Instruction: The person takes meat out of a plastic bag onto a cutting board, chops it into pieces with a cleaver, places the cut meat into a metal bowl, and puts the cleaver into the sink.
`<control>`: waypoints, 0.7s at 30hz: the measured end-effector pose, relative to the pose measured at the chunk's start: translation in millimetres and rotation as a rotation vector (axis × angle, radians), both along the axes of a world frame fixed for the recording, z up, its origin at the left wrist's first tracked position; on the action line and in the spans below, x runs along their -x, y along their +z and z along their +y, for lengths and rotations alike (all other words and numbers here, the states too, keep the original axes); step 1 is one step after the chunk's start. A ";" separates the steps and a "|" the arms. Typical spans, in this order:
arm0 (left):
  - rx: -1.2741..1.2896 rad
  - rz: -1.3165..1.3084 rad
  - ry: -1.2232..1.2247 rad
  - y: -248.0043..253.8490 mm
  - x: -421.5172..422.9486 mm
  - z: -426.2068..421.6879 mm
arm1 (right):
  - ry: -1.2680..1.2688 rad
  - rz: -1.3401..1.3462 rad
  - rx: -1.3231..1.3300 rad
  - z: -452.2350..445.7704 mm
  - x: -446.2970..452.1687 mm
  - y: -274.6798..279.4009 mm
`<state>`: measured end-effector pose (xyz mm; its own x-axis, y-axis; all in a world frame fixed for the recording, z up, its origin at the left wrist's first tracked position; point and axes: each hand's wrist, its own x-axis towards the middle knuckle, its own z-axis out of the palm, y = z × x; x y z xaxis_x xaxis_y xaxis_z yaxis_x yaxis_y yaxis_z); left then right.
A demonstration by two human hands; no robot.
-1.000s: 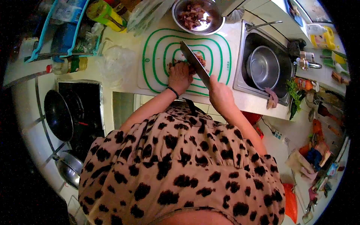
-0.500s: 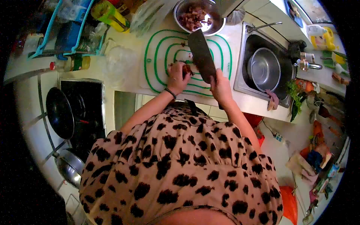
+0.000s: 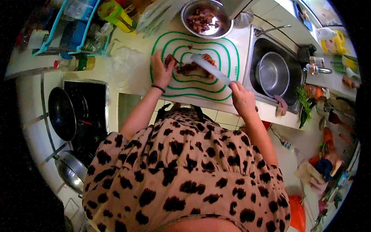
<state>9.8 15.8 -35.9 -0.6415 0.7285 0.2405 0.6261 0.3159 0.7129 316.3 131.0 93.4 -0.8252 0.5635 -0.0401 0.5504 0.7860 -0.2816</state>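
Well, the left hand (image 3: 160, 74) holds meat (image 3: 169, 59), likely soft, best gripped by its sides, the right hand (image 3: 243, 100) clutching a knife (image 3: 213, 70).

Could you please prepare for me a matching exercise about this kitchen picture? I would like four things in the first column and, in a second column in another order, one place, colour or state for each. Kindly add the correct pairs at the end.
Things
1. Knife
2. Cutting board
3. Metal bowl
4. Frying pan

Places, colours, states
A. whitish, with green rings
B. black, toward the left side of the picture
C. gripped in the right hand
D. holding reddish-brown pieces

Right pairs: 1-C, 2-A, 3-D, 4-B
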 end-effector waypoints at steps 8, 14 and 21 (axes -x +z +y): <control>0.133 0.190 -1.014 106.3 -63.3 25.4 | 0.271 -0.035 -0.236 14.1 -8.9 -3.3; 0.291 0.196 -1.268 55.1 -78.5 58.3 | 0.504 -0.044 -0.247 23.6 5.1 11.1; 0.106 0.006 -0.782 22.6 -33.9 22.0 | 0.104 0.133 0.012 24.9 -51.0 8.6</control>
